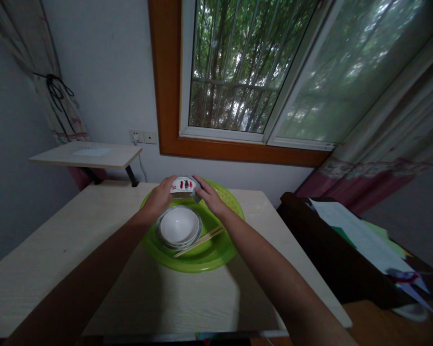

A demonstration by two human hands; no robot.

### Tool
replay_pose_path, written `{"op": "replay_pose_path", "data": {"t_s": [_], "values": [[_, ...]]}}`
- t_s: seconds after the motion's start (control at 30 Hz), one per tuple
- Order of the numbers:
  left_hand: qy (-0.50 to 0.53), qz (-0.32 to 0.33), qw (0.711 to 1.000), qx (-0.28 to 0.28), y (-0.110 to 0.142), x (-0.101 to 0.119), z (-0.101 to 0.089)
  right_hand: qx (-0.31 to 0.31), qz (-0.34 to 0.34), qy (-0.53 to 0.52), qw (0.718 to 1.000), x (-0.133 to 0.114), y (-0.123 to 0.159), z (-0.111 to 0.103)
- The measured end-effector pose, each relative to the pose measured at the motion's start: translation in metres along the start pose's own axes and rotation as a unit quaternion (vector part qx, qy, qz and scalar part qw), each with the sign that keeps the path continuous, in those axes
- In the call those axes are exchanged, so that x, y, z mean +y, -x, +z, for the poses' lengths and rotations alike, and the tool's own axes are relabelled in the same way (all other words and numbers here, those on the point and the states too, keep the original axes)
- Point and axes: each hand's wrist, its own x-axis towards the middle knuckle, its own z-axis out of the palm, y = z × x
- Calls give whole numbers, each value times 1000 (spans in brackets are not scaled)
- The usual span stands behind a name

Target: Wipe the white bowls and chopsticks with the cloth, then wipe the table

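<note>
Both bare hands meet over the far side of a green basin [187,265], and I watch from my remote post as they hold a printed white dish [182,185] between them. The left hand [160,196] bends its fingers against the dish's left end; the right hand [210,197] presses its fingertips to the opposite end, where I see a dark grey patch too small for me to make out. The dish sits squarely between the two, its red and dark figures facing me. I cannot tell whether its underside touches the basin.

Nearer to me than the dish, inside the basin, a white bowl [179,226] rests on a grey-rimmed plate [159,229], below and between the wrists. A pair of chopsticks [198,241] lies slantwise to the right of the bowl, one end close to the right wrist. The basin stands on a pale table [94,274] below a window [238,72], with a small raised shelf [111,156] at the table's far left.
</note>
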Motion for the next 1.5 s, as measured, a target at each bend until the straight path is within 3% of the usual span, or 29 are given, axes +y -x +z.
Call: {"op": "replay_pose_path", "data": {"t_s": [1.5], "values": [[7, 3, 1000, -3, 0, 1, -1, -13, 3, -8, 1000, 0, 1, -2]]}}
